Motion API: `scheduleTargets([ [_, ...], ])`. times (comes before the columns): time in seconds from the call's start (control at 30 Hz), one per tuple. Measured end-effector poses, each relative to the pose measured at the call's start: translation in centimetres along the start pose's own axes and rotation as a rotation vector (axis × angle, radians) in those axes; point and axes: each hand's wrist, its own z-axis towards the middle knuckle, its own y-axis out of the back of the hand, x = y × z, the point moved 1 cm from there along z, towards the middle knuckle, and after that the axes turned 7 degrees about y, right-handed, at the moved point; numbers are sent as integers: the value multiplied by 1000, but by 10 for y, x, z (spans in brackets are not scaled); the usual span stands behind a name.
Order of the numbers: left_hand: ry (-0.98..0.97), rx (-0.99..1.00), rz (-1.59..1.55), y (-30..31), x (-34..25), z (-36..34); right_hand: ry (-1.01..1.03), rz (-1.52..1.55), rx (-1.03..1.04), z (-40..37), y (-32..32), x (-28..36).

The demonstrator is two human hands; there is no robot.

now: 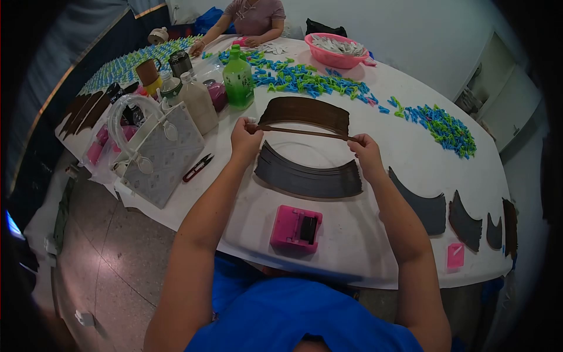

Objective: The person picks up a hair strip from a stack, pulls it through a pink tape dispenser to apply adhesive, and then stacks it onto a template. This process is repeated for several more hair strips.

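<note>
A thin brown strip (305,133) is stretched nearly straight between my two hands. My left hand (246,139) pinches its left end, and my right hand (367,154) pinches the right end. Just beyond the strip lies a curved brown piece (305,112), leather-like in look. Nearer to me, below the strip, is a stack of curved dark grey pieces (308,176) with brown edges. A pink tape dispenser (295,229) with a black roll sits on the white table (246,229) in front of me.
Red-handled thread snips (197,168) lie beside a white handbag (167,158) on the left. Bottles, including a green one (238,82), stand behind it. Blue and green clips (311,79) spread across the back, near a pink basin (335,56). More dark curved pieces (427,211) lie right. Another person (255,20) sits opposite.
</note>
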Motion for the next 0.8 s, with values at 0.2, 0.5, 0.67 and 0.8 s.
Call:
scheduleTargets([
  [0.2,-125,-78,559,-3,6,13,25,-337,26,29,5,-38],
  [0.5,-45,-135,669,-11,11,17,2,-838,-3,51,-1,-57],
  [0.67,-79,-158,639,-13,11,13,-66,-923,-89,50,-13,-44],
  [0.8,-53,-166,649,-12,6,10,-82,-905,-96,51,-10,-52],
])
